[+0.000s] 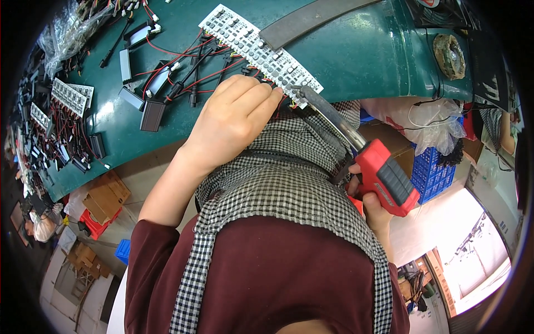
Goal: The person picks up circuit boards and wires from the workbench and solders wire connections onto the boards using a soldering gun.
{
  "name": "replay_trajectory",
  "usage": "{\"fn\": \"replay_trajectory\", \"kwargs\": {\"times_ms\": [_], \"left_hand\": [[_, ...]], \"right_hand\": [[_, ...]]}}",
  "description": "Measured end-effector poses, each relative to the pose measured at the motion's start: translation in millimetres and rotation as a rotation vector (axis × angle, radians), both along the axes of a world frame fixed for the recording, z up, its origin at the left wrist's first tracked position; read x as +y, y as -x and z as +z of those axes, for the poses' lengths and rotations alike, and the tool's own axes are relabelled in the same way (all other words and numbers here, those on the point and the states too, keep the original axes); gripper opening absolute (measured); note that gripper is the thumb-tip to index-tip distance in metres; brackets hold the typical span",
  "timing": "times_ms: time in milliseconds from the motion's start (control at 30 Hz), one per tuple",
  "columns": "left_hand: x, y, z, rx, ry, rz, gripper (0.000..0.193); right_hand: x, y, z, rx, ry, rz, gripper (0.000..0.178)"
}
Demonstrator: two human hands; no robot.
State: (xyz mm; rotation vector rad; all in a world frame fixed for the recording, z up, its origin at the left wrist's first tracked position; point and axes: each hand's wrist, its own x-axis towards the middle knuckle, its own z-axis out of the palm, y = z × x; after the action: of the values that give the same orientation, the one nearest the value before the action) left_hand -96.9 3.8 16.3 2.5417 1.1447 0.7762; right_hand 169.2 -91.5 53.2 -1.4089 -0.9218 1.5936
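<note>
A white panel of small circuit boards (256, 50) lies slantwise at the table's near edge, with red and black wires along its lower side. My left hand (236, 114) is closed, knuckles up, its fingertips at the panel's near right end. What those fingers pinch is hidden beneath them. My right hand (374, 212) is wrapped round a red and black soldering gun (389, 177). The gun's metal barrel points up and left, and its tip meets or nearly meets the panel's right corner, close to my left fingertips.
A dark flat bar (311, 23) overlaps the panel's far edge. Black modules with leads (153, 115) lie left on the green table (367, 61). Further left are more boards (71, 96) and a wire heap. A tape-like roll (449, 57) sits right; a blue crate (436, 172) stands below.
</note>
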Motion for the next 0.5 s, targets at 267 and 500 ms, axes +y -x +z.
{"fn": "replay_trajectory", "kwargs": {"times_ms": [267, 500], "left_hand": [[0, -2, 3, -0.014, 0.016, 0.021, 0.027], [-1, -16, 9, -0.04, 0.106, 0.207, 0.017]], "right_hand": [[0, -3, -3, 0.036, -0.061, 0.055, 0.06], [-3, -4, -4, -0.047, -0.08, 0.007, 0.071]]}}
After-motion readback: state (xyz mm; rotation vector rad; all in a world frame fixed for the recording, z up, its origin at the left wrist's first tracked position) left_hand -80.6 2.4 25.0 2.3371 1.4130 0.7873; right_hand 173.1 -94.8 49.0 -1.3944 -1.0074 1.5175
